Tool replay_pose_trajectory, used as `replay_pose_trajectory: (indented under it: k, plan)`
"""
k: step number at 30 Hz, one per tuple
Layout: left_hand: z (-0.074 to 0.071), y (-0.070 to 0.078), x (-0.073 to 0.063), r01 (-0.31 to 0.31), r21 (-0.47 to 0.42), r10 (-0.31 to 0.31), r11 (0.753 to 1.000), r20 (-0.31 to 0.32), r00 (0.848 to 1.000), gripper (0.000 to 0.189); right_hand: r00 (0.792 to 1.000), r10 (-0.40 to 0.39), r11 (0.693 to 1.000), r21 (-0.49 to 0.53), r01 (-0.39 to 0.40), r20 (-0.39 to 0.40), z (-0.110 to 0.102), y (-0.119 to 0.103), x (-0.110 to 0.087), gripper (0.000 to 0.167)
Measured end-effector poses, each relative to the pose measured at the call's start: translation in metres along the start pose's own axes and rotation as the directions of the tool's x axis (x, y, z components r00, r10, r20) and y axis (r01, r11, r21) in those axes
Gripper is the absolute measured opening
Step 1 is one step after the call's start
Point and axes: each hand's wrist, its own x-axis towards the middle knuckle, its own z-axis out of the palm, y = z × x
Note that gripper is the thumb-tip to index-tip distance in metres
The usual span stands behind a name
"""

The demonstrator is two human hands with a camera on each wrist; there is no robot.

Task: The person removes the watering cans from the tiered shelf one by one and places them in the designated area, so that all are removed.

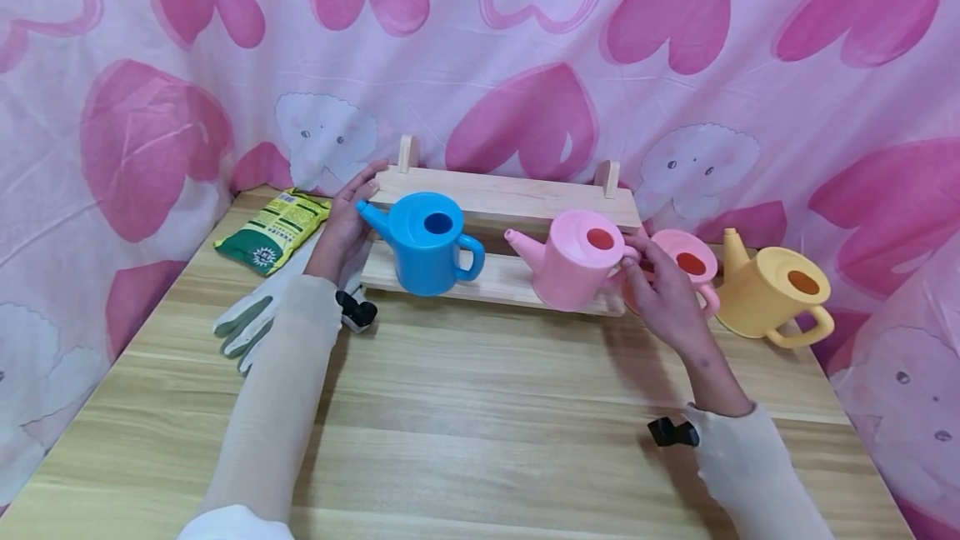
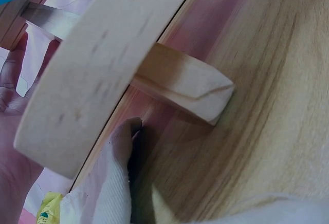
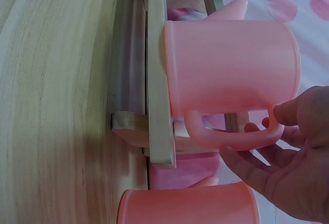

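Observation:
A two-tier wooden shelf [image 1: 502, 194] stands at the back of the table. On its lower plank sits a blue watering can [image 1: 422, 252], spout to the left. To its right on that plank is a pink watering can [image 1: 567, 273], also spout left. My right hand [image 1: 663, 294] holds this can's handle [image 3: 231, 137], thumb on the upper part and fingers around the loop. My left hand [image 1: 348, 219] is at the shelf's left end, straight fingers touching the upper plank; in the left wrist view the plank end [image 2: 77, 106] partly hides the hand.
A second pink watering can [image 1: 686, 252] stands behind my right hand, with a yellow one [image 1: 772, 290] further right. White gloves with grey-green fingertips [image 1: 255, 319] lie under my left forearm. A green and yellow packet [image 1: 277, 232] lies at the back left. A heart-patterned curtain [image 1: 517, 115] hangs behind.

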Motion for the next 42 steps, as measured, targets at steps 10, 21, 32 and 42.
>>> replay_pose_trajectory:
  k: [10, 21, 32, 42]
  plan:
    - [0.000, 0.000, 0.000, 0.008, 0.000, -0.008, 1.000, -0.002, 1.000, 0.038, 0.999, -0.036, 0.999, 0.002, 0.036, -0.021, 0.000, 0.001, -0.001, 0.031]
    - [0.001, 0.002, 0.001, 0.012, -0.009, -0.012, 1.000, -0.004, 1.000, 0.039, 0.998, -0.060, 0.998, -0.015, 0.060, -0.011, -0.003, 0.000, -0.002, 0.026]
    - [0.000, 0.001, 0.002, 0.011, -0.016, -0.011, 1.000, 0.002, 1.000, 0.038, 0.996, -0.086, 0.995, -0.050, 0.085, -0.022, -0.008, -0.005, -0.007, 0.026]
    - [-0.001, -0.001, 0.002, 0.016, -0.009, -0.016, 1.000, -0.004, 1.000, 0.039, 0.988, -0.132, 0.991, -0.005, 0.132, -0.074, -0.028, -0.017, -0.016, 0.030]
